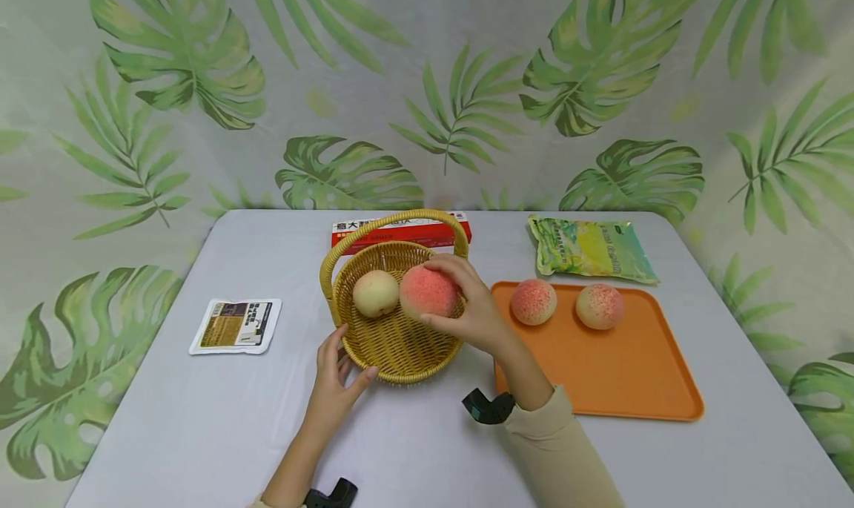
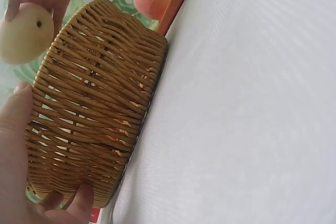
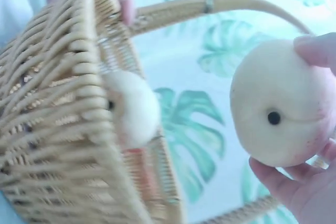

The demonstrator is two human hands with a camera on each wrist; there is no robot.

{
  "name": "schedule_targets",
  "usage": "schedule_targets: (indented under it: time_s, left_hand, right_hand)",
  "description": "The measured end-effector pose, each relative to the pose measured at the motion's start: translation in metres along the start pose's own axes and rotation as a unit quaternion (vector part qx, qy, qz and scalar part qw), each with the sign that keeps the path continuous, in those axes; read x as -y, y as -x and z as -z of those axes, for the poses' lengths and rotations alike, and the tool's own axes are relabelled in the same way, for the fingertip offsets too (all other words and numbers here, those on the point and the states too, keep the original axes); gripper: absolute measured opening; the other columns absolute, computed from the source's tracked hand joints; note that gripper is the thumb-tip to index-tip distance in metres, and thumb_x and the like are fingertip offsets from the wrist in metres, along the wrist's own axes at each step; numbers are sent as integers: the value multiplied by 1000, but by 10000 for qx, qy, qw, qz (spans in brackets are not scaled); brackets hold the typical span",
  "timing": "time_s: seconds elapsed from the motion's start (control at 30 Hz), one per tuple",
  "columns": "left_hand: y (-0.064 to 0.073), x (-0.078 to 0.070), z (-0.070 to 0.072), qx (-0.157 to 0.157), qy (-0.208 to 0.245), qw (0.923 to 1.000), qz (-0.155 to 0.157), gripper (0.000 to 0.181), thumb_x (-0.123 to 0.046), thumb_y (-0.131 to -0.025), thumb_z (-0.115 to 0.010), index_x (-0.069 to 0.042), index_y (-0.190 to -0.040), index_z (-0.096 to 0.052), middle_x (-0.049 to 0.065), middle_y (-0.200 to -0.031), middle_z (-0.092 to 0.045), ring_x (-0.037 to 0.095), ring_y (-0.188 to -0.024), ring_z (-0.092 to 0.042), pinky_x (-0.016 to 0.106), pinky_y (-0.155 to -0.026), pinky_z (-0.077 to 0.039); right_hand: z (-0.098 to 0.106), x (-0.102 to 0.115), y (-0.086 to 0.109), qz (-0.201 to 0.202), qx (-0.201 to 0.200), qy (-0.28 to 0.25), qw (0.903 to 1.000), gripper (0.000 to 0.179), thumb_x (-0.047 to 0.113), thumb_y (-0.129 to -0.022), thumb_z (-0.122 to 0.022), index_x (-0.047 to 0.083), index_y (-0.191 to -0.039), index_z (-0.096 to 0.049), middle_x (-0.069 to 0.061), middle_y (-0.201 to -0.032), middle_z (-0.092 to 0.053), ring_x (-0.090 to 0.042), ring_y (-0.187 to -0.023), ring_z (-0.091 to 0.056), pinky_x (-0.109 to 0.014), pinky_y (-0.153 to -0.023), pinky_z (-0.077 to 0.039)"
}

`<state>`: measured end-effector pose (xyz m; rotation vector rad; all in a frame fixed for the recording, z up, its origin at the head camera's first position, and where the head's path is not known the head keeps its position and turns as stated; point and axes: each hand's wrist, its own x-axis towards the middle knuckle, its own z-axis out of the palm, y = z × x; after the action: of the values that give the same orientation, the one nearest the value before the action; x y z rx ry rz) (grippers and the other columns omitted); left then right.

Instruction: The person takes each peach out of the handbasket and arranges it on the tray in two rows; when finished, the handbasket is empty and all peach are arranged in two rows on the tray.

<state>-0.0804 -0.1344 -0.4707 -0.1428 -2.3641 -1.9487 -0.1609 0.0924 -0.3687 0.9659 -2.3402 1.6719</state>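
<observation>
My right hand (image 1: 477, 311) grips a pink-topped peach (image 1: 427, 291) over the right part of a wicker basket (image 1: 400, 356) with an arched handle. Its pale underside with a small dark hole shows in the right wrist view, where this peach (image 3: 275, 103) is above the rim. A paler peach (image 1: 376, 294) lies inside the basket on the left. With thumb and fingers spread around the near left side, my left hand (image 1: 336, 378) holds the basket. The left wrist view shows its fingers (image 2: 81, 203) against the woven wall (image 2: 94, 108).
Right of the basket, an orange tray (image 1: 600, 374) bears two peaches, a left one (image 1: 534, 302) and a right one (image 1: 600, 306). Behind the tray lies a green and yellow bag (image 1: 594, 248). A red and white box (image 1: 400, 233) stands behind the basket. A flat white packet (image 1: 236, 326) lies left.
</observation>
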Motion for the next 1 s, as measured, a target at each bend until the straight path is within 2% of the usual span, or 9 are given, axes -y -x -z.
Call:
schedule_targets:
  time_s: [0.1, 0.2, 0.3, 0.4, 0.5, 0.63, 0.87, 1.0]
  left_hand:
    - [2, -11, 0, 9, 55, 10000, 23, 78, -10, -82, -66, -5, -142, -15, 18, -140, -10, 37, -125, -23, 40, -104, -25]
    - [2, -14, 0, 5, 34, 10000, 17, 78, -9, -82, -66, -4, -141, -15, 19, -140, -10, 38, -125, -24, 41, -104, -25]
    - [1, -8, -1, 19, -1, 10000, -50, 78, -9, -82, -66, -3, -141, -15, 19, -140, -11, 39, -124, -24, 42, -103, -25]
    - [-1, 4, -1, -6, -24, 10000, -49, 79, -12, -82, -67, -7, -142, -16, 15, -140, -12, 34, -124, -26, 37, -104, -27]
    - [-2, 15, 0, -59, -76, 9999, -81, 80, -15, -81, -68, -11, -142, -16, 11, -140, -13, 31, -124, -27, 33, -103, -28]
    - [-2, 18, -1, -114, -46, 9998, -125, 81, -18, -80, -69, -12, -142, -17, 9, -141, -13, 28, -124, -27, 30, -102, -28]
    - [-2, 18, -1, -98, -53, 9999, -120, 80, -17, -81, -68, -12, -142, -17, 10, -141, -13, 28, -124, -26, 29, -103, -28]
    - [-2, 15, 0, -61, 20, 10000, -44, 80, -15, -81, -68, -11, -142, -16, 11, -141, -12, 30, -125, -25, 31, -103, -26]
  right_hand:
    - [13, 19, 10, 84, -264, -222, 9994, 62, -8, -66, -73, -3, -122, -45, -20, -128, -37, -25, -120, -34, -40, -95, -40]
    - [27, 25, 22, 184, -577, -229, 9979, 64, -15, -63, -71, -8, -120, -43, -23, -127, -36, -22, -118, -36, -32, -94, -42]
    - [40, 21, 37, 275, -898, -186, 9954, 67, -21, -59, -70, -11, -118, -42, -24, -124, -36, -19, -114, -39, -25, -91, -43]
    - [51, 15, 56, 235, -1168, -39, 9929, 68, -24, -57, -70, -13, -118, -40, -25, -122, -36, -17, -114, -39, -22, -91, -42]
    - [61, 6, 75, -79, -1345, 179, 9907, 68, -23, -59, -69, -13, -118, -39, -26, -122, -36, -14, -113, -38, -18, -92, -40]
    - [71, -18, 105, -633, -1470, 595, 9853, 71, -19, -60, -71, -11, -122, -37, -25, -122, -36, -10, -108, -39, -12, -88, -39]
    - [75, -64, 154, -1527, -1464, 1721, 9621, 77, 1, -61, -81, 5, -128, -44, -8, -123, -38, -4, -106, -35, -7, -84, -33]
    - [73, -75, 165, -1648, -1439, 1583, 9628, 74, 2, -61, -81, 6, -126, -46, -7, -120, -38, -4, -106, -36, -5, -85, -33]
